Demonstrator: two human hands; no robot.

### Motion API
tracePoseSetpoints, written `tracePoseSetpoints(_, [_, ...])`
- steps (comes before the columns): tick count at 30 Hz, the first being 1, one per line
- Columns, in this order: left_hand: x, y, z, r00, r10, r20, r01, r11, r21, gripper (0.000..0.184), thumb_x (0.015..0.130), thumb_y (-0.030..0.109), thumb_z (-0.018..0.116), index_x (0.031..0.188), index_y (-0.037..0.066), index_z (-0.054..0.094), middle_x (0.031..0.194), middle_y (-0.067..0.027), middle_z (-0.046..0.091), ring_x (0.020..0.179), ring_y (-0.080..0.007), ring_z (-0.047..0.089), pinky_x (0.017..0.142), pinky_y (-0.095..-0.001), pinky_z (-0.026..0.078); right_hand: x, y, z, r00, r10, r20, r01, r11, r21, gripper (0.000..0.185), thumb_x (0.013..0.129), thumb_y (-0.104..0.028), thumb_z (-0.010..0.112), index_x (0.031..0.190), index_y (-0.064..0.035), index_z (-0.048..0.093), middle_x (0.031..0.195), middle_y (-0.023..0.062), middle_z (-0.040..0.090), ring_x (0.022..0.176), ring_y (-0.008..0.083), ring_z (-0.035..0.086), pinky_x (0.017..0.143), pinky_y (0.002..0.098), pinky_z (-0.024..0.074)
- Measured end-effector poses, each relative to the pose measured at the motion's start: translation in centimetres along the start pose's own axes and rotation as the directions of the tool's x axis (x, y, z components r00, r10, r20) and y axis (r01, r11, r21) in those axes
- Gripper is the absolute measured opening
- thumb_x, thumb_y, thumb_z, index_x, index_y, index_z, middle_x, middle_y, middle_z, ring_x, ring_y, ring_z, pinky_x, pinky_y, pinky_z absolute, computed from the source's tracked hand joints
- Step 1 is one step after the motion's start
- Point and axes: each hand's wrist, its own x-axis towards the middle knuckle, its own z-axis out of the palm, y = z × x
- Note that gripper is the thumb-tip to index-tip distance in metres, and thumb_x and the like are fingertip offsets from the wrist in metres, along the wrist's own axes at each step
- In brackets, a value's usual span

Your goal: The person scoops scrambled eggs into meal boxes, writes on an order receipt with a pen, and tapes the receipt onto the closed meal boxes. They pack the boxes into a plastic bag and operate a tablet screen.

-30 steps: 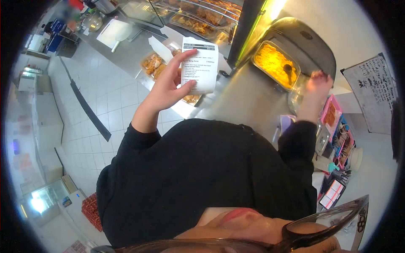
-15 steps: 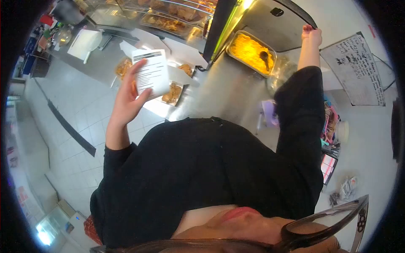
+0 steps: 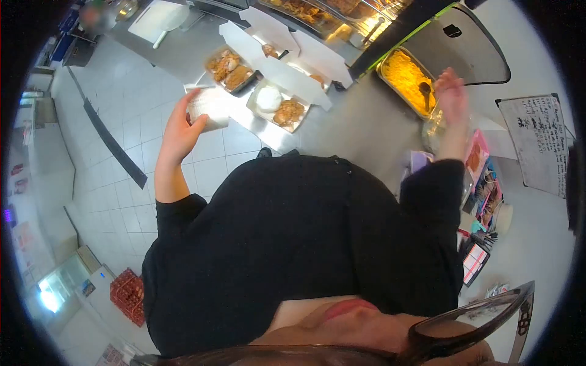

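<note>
- The right hand (image 3: 453, 100) has come away from the outer end of the dark-rimmed panel (image 3: 476, 55), which it was gripping a moment ago; now it is back beside the metal tray (image 3: 400, 96), on the tray's right.
- Its fingers look loosely bent, but they're blurred: I can't tell how wide they are, whether they hold anything, or whether they brush the panel's near edge.
- The panel has swung out from where it was and now leans to the far right, past the tray. To my eye, that leaves the yellow food (image 3: 406, 68) easy to get at, with the dark spoon (image 3: 425, 89) resting in it near the right side.
- Over on the left, the left hand (image 3: 177, 131) still has the paper slip (image 3: 209, 108) pinched between thumb and fingers. The slip has tipped over and its print is washed out, so it is harder to read than it was.
- With the slip lower and off to the left, more of the open white box (image 3: 302, 85) shows on the metal counter (image 3: 348, 116): a white mound (image 3: 268, 97) beside browned pieces (image 3: 289, 112), well apart from the right hand.
</note>
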Motion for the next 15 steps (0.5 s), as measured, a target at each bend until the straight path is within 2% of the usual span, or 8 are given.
tracePoseSetpoints(1, [0.4, -1.4, -0.6, 1.0, 0.008, 0.011, -0.009, 0.996, 0.092, 0.046, 0.087, 0.008, 0.058, 0.132, 0.001, 0.05, 0.122, -0.0177, 0.059, 0.106, -0.0254, 0.061, 0.091, -0.0339, 0.048, -1.6, 5.2, -1.9, 0.991, 0.02, -0.132, -0.03, 0.997, -0.068, 0.027, 0.094, -0.021, 0.059, 0.114, -0.0023, 0.062, 0.112, 0.0128, 0.064, 0.104, 0.0245, 0.058, 0.096, 0.0392, 0.0443])
tracePoseSetpoints(2, [0.8, -2.9, -1.0, 1.0, 0.018, 0.025, -0.022, 0.983, 0.181, 0.042, 0.088, 0.011, 0.057, 0.128, 0.0, 0.054, 0.119, -0.019, 0.061, 0.105, -0.0276, 0.062, 0.091, -0.0352, 0.048, -3.4, 10.5, 0.7, 0.956, 0.249, -0.154, -0.26, 0.964, -0.052, 0.024, 0.094, -0.021, 0.058, 0.108, -0.0028, 0.064, 0.106, 0.0126, 0.065, 0.098, 0.0252, 0.061, 0.091, 0.0401, 0.0475])
tracePoseSetpoints(3, [1.4, -4.5, -1.3, 0.994, -0.011, 0.112, -0.023, 0.957, 0.291, 0.038, 0.088, 0.013, 0.057, 0.124, 0.0, 0.057, 0.116, -0.0199, 0.063, 0.105, -0.03, 0.062, 0.091, -0.0371, 0.048, -4.2, 14.9, 1.4, 0.909, 0.386, -0.158, -0.417, 0.837, -0.355, 0.024, 0.096, -0.023, 0.054, 0.106, -0.0029, 0.064, 0.102, 0.0117, 0.066, 0.092, 0.0254, 0.064, 0.085, 0.0413, 0.0503])
tracePoseSetpoints(6, [4.3, -8.7, -1.1, 0.936, -0.133, 0.326, -0.068, 0.84, 0.538, 0.033, 0.088, 0.02, 0.055, 0.112, -0.001, 0.064, 0.108, -0.0217, 0.066, 0.103, -0.0359, 0.062, 0.091, -0.0422, 0.048, -5.6, 28.1, 5.8, 0.676, 0.662, -0.324, -0.689, 0.412, -0.596, 0.037, 0.099, -0.036, 0.047, 0.105, -0.0037, 0.063, 0.096, 0.0096, 0.066, 0.083, 0.0213, 0.066, 0.075, 0.0346, 0.0536])
tracePoseSetpoints(8, [6.5, -10.3, 0.5, 0.871, -0.24, 0.429, -0.086, 0.785, 0.614, 0.031, 0.087, 0.021, 0.054, 0.104, -0.001, 0.068, 0.104, -0.0218, 0.067, 0.101, -0.0379, 0.062, 0.089, -0.0446, 0.049, -4.3, 35.7, 8.1, 0.62, 0.606, -0.498, -0.731, 0.217, -0.646, 0.039, 0.098, -0.04, 0.049, 0.1, -0.0034, 0.062, 0.094, 0.0085, 0.067, 0.074, 0.0192, 0.066, 0.062, 0.0348, 0.0543])
tracePoseSetpoints(10, [9.3, -12.2, 2.4, 0.847, -0.228, 0.48, -0.159, 0.753, 0.639, 0.03, 0.086, 0.02, 0.054, 0.103, -0.001, 0.069, 0.102, -0.0221, 0.068, 0.098, -0.038, 0.064, 0.088, -0.0448, 0.049, -2.7, 40.6, 9.7, 0.663, 0.422, -0.619, -0.705, 0.071, -0.706, 0.041, 0.096, -0.041, 0.051, 0.091, -0.0016, 0.062, 0.087, 0.0105, 0.067, 0.07, 0.0175, 0.066, 0.056, 0.0354, 0.052])
tracePoseSetpoints(13, [12.6, -12.8, 5.0, 0.847, -0.188, 0.498, -0.225, 0.721, 0.655, 0.027, 0.085, 0.017, 0.053, 0.098, 0.0, 0.07, 0.099, -0.0226, 0.068, 0.096, -0.0377, 0.064, 0.086, -0.045, 0.05, -2.8, 44.3, 6.4, 0.814, 0.017, -0.58, -0.571, -0.155, -0.806, 0.041, 0.094, -0.036, 0.05, 0.087, 0.0026, 0.063, 0.082, 0.0185, 0.067, 0.073, 0.0265, 0.066, 0.062, 0.041, 0.051])
tracePoseSetpoints(15, [13.8, -12.9, 6.4, 0.852, -0.119, 0.509, -0.258, 0.752, 0.607, 0.026, 0.085, 0.015, 0.052, 0.098, 0.0, 0.07, 0.099, -0.0228, 0.068, 0.096, -0.0375, 0.065, 0.086, -0.0449, 0.05, -5.2, 42.4, 8.1, 0.802, -0.027, -0.597, -0.591, -0.179, -0.786, 0.043, 0.089, -0.033, 0.048, 0.094, 0.0063, 0.063, 0.094, 0.0281, 0.064, 0.088, 0.0412, 0.062, 0.078, 0.0479, 0.0482])
